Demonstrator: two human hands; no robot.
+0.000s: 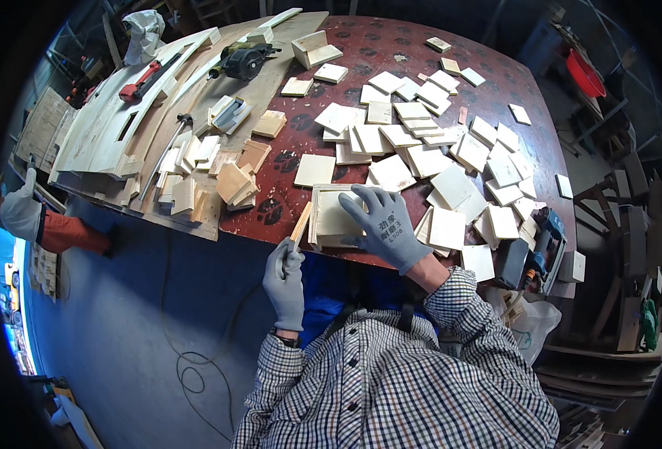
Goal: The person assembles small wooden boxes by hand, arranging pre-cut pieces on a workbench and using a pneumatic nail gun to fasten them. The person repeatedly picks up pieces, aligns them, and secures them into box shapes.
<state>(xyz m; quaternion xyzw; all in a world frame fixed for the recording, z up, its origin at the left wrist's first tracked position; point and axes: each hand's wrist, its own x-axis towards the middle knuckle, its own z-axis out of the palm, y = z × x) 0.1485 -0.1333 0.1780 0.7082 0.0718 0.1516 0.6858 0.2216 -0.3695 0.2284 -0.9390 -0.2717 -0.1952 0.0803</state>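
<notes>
My left hand (284, 280), in a grey glove, is closed around a narrow wooden strip (301, 222). The strip points up beside the left edge of a small pale wooden box (328, 212) at the table's front edge. Over the box's right part lies my right hand (387, 228), also gloved, its fingers and thumb spaced apart and gripping it. That hand hides the box's right side. A square wooden piece (315, 170) lies just beyond the box. Many loose square wooden pieces (413, 161) are scattered and overlapping to the right of it.
On the left, boards (84, 153) carry a red-black power tool (147, 84), a dark power tool (245, 60) and a hammer (183, 120). Small wooden blocks (237, 183) are heaped nearby. A blue-black nail gun (540, 251) lies at the right corner. A cable (188, 359) loops across the floor.
</notes>
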